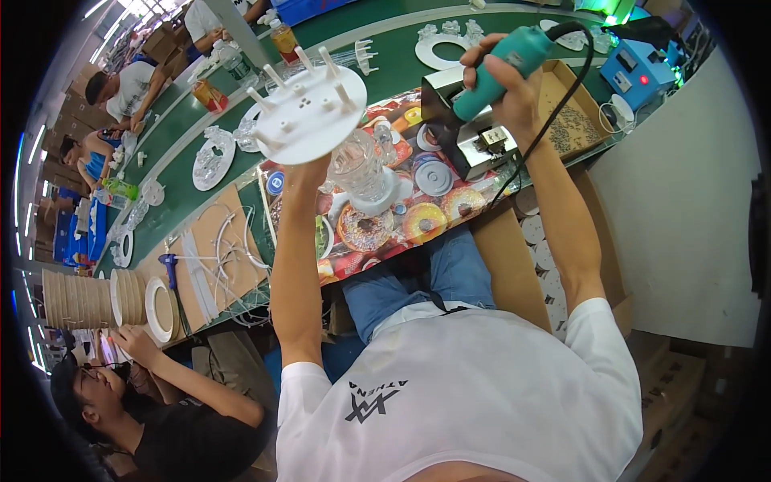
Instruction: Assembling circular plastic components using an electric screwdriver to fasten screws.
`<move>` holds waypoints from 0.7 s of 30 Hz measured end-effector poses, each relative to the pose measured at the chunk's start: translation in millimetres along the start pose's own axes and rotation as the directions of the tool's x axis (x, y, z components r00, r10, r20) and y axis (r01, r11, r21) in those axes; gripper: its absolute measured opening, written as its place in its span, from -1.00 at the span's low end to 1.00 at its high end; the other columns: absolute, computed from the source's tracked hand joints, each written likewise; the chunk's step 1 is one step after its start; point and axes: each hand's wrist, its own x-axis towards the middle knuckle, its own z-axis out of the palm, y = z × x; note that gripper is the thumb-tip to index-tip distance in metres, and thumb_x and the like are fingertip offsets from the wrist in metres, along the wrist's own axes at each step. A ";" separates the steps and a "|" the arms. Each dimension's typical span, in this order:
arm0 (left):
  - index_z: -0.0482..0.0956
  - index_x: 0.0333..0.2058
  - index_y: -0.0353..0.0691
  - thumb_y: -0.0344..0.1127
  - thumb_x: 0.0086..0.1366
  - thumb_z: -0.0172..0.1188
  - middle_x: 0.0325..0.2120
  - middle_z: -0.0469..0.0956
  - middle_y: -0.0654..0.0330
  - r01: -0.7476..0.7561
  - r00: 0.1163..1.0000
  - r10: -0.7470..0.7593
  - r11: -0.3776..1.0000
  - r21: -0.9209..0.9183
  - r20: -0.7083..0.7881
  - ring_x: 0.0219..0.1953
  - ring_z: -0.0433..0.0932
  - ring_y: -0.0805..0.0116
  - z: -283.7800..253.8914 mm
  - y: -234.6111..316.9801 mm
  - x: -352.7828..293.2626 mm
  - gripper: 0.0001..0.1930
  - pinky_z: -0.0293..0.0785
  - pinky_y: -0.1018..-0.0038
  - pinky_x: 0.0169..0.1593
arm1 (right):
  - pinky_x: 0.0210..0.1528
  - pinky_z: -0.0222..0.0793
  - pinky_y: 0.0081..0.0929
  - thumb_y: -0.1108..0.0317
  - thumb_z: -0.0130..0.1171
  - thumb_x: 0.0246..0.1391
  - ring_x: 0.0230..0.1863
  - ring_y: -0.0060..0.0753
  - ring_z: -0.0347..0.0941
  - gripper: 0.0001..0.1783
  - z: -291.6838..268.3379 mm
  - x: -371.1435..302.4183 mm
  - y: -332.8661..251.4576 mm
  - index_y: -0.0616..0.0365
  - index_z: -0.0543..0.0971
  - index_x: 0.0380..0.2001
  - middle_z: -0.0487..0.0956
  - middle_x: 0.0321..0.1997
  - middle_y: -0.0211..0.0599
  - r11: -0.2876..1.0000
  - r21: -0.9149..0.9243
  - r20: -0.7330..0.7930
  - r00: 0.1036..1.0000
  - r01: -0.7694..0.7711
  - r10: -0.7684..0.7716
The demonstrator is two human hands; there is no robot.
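Observation:
My left hand (pixel 313 170) holds up a round white plastic disc (pixel 309 120) with several upright pegs standing on it. Its fingers are hidden beneath the disc. Just right of that hand, a clear plastic cup-shaped part (pixel 359 167) with a white base (pixel 376 198) stands on the printed mat (pixel 361 261). In my right hand (pixel 516 95) is a teal electric screwdriver (pixel 504 71), raised over a black and silver machine (pixel 474 128) and pointing down to the left. The fingers wrap round its body, and a black cord (pixel 572 87) runs from its top end.
A cardboard tray of screws (pixel 569 104) and a blue box (pixel 637 72) stand at the right. White rings with clear parts (pixel 214 157) lie on the green table. Stacked discs (pixel 80 299) and a seated co-worker (pixel 161 402) are at the left, near cables (pixel 229 245).

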 end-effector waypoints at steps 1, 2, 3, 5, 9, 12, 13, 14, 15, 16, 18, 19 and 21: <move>0.54 -0.45 -0.31 -0.24 0.24 0.07 -0.52 0.52 0.23 0.005 1.000 -0.005 1.000 -0.010 -0.004 -0.40 0.44 0.46 4.8 -7.0 -2.5 -0.76 0.37 0.50 -0.27 | -0.33 0.44 -0.34 0.35 0.14 0.00 -0.37 -0.27 0.49 -0.60 -2.3 -4.3 -0.9 0.26 0.37 -0.08 0.52 -0.27 -0.04 0.989 0.145 -0.025 0.999 -0.037 0.041; 0.54 -0.45 -0.29 -0.25 0.23 0.10 -0.52 0.52 0.24 -0.021 1.000 0.021 0.999 0.044 -0.004 -0.40 0.44 0.47 9.4 -14.0 -5.3 -0.79 0.37 0.50 -0.28 | -0.32 0.45 -0.30 0.24 0.11 0.04 -0.36 -0.23 0.50 -0.59 -4.0 -7.8 -1.5 0.23 0.37 -0.08 0.51 -0.26 -0.02 0.992 0.118 -0.041 0.998 -0.052 0.057; 0.54 -0.44 -0.28 -0.27 0.21 0.14 -0.52 0.52 0.24 -0.045 0.999 0.045 0.994 0.097 -0.004 -0.40 0.44 0.48 13.6 -21.2 -8.3 -0.82 0.37 0.50 -0.29 | -0.32 0.45 -0.30 0.24 0.11 0.04 -0.36 -0.23 0.50 -0.59 -4.9 -10.1 -3.4 0.23 0.37 -0.08 0.51 -0.26 -0.02 0.992 0.108 -0.036 0.997 -0.060 0.064; 0.46 0.05 -0.08 -0.21 0.25 0.14 0.08 0.41 0.16 0.136 0.957 -0.172 0.977 0.166 0.233 0.18 0.28 0.16 4.0 -48.6 -17.3 -0.62 0.04 0.25 0.30 | -0.32 0.45 -0.28 0.17 0.14 0.05 -0.36 -0.23 0.50 -0.55 -6.6 -16.1 -7.2 0.22 0.37 -0.07 0.51 -0.25 -0.02 0.984 0.181 -0.039 0.999 0.005 0.002; 0.45 0.05 -0.10 -0.24 0.24 0.14 0.08 0.40 0.16 0.176 0.973 -0.171 0.984 -0.014 0.158 0.18 0.28 0.19 12.4 -56.4 -27.2 -0.62 0.06 0.25 0.29 | -0.30 0.42 -0.26 -0.02 0.02 0.10 -0.36 -0.19 0.48 -0.47 -17.3 -24.0 -10.3 0.20 0.35 -0.05 0.51 -0.20 0.02 0.953 0.300 -0.057 0.998 0.034 -0.017; 0.32 0.14 -0.09 -0.20 0.27 0.11 0.15 0.29 0.13 -0.130 0.991 0.134 0.981 0.146 -0.023 0.20 0.25 0.19 18.6 -54.4 -39.6 -0.53 0.07 0.23 0.30 | -0.33 0.38 -0.31 -0.06 0.00 0.05 -0.39 -0.22 0.45 -0.40 -22.0 -28.2 -29.0 0.21 0.32 -0.02 0.48 -0.25 0.00 0.905 0.424 0.119 0.991 0.008 -0.064; 0.19 0.18 -0.15 -0.19 0.30 0.07 0.14 0.26 0.09 -0.001 0.999 -0.014 0.918 -0.397 -0.035 0.15 0.29 0.20 9.0 -47.4 -38.9 -0.49 0.22 0.25 0.22 | -0.33 0.38 -0.31 -0.05 0.01 0.03 -0.40 -0.23 0.45 -0.39 -22.7 -29.9 -36.6 0.22 0.31 -0.02 0.48 -0.28 0.00 0.856 0.517 0.194 0.975 -0.011 -0.105; 0.05 0.22 -0.21 -0.18 0.33 0.03 0.13 0.23 0.04 0.105 0.989 -0.148 0.569 -0.815 0.024 0.10 0.34 0.20 2.9 -41.7 -42.5 -0.43 0.36 0.27 0.14 | -0.40 0.42 -0.39 0.02 0.09 -0.03 -0.47 -0.34 0.45 -0.42 -19.0 -29.6 -42.4 0.26 0.31 -0.08 0.47 -0.34 -0.05 0.838 0.545 0.191 0.976 -0.014 -0.107; 0.05 0.22 -0.21 -0.18 0.33 0.03 0.13 0.23 0.04 0.104 0.986 -0.164 0.564 -0.820 0.012 0.10 0.34 0.20 6.9 -40.5 -46.7 -0.43 0.36 0.27 0.14 | -0.40 0.42 -0.39 0.02 0.09 -0.03 -0.47 -0.34 0.45 -0.42 -21.3 -26.1 -43.2 0.26 0.31 -0.08 0.47 -0.34 -0.05 0.840 0.541 0.204 0.975 -0.035 -0.091; 0.06 0.21 -0.21 -0.18 0.33 0.04 0.12 0.24 0.05 0.101 0.983 -0.182 0.529 -0.842 0.003 0.10 0.34 0.20 6.7 -40.8 -51.2 -0.44 0.36 0.28 0.14 | -0.46 0.43 -0.46 0.06 0.13 -0.06 -0.52 -0.41 0.43 -0.44 -24.0 -23.5 -45.4 0.27 0.31 -0.10 0.48 -0.34 -0.07 0.790 0.612 0.254 0.956 -0.040 -0.149; 0.09 0.20 -0.22 -0.20 0.32 0.05 0.11 0.25 0.05 0.093 0.976 -0.218 0.462 -0.882 -0.012 0.10 0.35 0.21 8.8 -40.6 -56.9 -0.45 0.37 0.29 0.13 | -0.61 0.38 -0.66 0.17 0.22 -0.13 -0.63 -0.55 0.36 -0.47 -26.0 -18.4 -49.4 0.28 0.32 -0.17 0.48 -0.33 -0.13 0.684 0.727 0.286 0.931 -0.057 -0.227; 0.10 0.19 -0.22 -0.21 0.32 0.05 0.11 0.26 0.05 0.093 0.973 -0.230 0.429 -0.898 -0.010 0.09 0.35 0.21 5.4 -38.9 -61.0 -0.45 0.37 0.30 0.13 | -0.61 0.38 -0.66 0.17 0.22 -0.13 -0.63 -0.55 0.36 -0.47 -25.4 -17.0 -51.7 0.28 0.32 -0.17 0.48 -0.33 -0.13 0.686 0.725 0.285 0.933 -0.060 -0.219; 0.12 0.18 -0.23 -0.23 0.31 0.06 0.10 0.27 0.05 0.092 0.968 -0.251 0.364 -0.927 -0.002 0.09 0.36 0.22 9.8 -37.2 -58.3 -0.46 0.37 0.31 0.12 | -0.58 0.38 -0.61 0.15 0.19 -0.11 -0.60 -0.54 0.37 -0.47 -27.6 -17.1 -57.9 0.30 0.31 -0.16 0.49 -0.31 -0.08 0.731 0.682 0.233 0.950 -0.008 -0.207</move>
